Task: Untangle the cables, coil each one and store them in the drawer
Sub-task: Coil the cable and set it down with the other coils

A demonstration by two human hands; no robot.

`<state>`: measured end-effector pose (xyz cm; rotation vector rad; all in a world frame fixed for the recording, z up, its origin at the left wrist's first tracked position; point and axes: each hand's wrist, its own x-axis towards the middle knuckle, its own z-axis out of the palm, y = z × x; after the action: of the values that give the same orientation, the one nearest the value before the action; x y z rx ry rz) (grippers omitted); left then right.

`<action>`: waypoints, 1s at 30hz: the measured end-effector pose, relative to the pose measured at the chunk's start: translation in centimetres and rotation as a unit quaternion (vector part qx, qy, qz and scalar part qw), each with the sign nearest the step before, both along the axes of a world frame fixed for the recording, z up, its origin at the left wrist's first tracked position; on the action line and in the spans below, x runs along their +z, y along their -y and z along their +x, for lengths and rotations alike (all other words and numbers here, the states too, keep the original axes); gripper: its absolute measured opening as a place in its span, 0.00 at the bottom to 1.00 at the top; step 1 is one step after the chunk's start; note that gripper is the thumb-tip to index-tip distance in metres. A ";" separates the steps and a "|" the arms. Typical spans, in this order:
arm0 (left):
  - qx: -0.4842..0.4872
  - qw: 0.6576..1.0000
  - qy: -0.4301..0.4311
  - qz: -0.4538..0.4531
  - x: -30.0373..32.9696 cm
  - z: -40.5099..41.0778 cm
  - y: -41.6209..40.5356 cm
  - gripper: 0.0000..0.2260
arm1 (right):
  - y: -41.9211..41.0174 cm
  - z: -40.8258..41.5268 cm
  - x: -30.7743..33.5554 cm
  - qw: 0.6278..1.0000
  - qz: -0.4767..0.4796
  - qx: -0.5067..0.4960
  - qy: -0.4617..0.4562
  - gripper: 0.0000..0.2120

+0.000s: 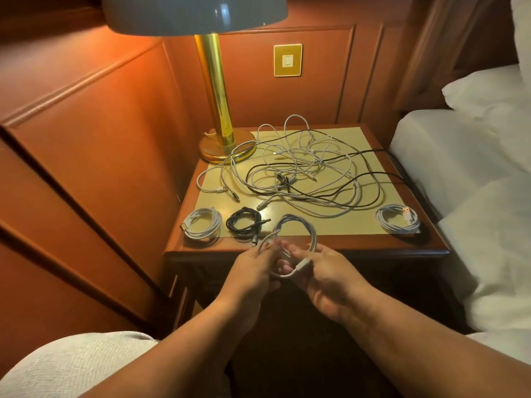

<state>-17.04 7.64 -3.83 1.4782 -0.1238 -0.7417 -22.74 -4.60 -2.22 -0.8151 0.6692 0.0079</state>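
Note:
Both hands hold a white cable [311, 234] looped into a coil just in front of the nightstand's front edge. My left hand [255, 268] grips the coil's left side, and my right hand [327, 274] pinches its white plug end. A tangle of white and black cables [301, 168] lies spread over the nightstand top. Three coiled cables lie along the front: a white coil [202, 222] at the left, a black coil [245, 222] beside it, and a white coil [398, 219] at the right. The drawer front is dark and hidden behind my hands.
The wooden nightstand [373, 248] stands in a corner of red panelled wall. A brass lamp [218, 110] stands at its back left. A bed with white sheets [459, 156] is close on the right. A black cable runs off the right edge.

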 end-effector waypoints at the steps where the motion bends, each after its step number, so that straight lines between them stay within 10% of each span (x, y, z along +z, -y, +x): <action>1: 0.005 1.000 -0.003 -0.022 -0.1 0.2 -0.1 0.17 | 0.0 0.1 -0.2 1.000 -0.002 0.006 0.000 0.08; 14: -0.078 0.997 -0.006 -0.022 1.1 2.2 -1.1 0.14 | 2.5 0.2 1.6 0.932 -0.308 0.187 0.036 0.21; 23: -0.198 0.978 0.072 0.017 1.3 2.3 -1.9 0.13 | 2.8 0.5 0.9 0.948 -0.222 0.225 -0.026 0.14; 30: -0.042 0.997 -0.026 -0.056 1.8 2.4 -1.4 0.12 | 2.7 1.0 1.0 0.988 -0.131 0.079 0.017 0.11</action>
<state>-14.64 9.05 -2.08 1.3520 -0.1865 -0.8276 -21.76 -7.31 -1.19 -1.1191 0.5781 0.0503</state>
